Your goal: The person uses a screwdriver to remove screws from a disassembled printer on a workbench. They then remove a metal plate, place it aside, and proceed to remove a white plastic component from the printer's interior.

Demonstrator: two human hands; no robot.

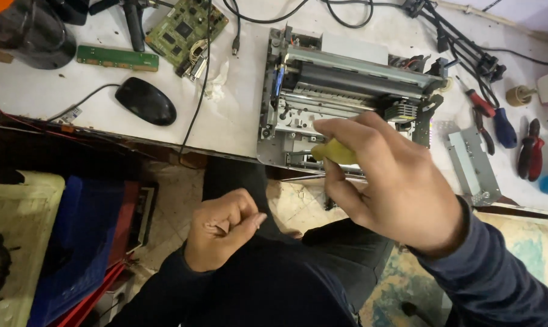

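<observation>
A white worktable (237, 115) is filling the top of the view, and below its edge a worn tiled floor (298, 203) is showing, with a blue crate (80, 242) lying at 8 o'clock. On the table, a black mouse (145, 100) is resting at 10 o'clock, green circuit boards (186, 29) at 11 o'clock, and red-handled pliers (530, 148) at 3 o'clock.

The opened printer (340, 85), grey metal with its rollers exposed, is sitting at 12 o'clock near the table edge. The right hand (395, 184) is closing around a yellow screwdriver handle (334, 151), just in front of the printer. The left hand (219, 230) is curling into a loose fist over the lap, holding nothing that I can see.
</observation>
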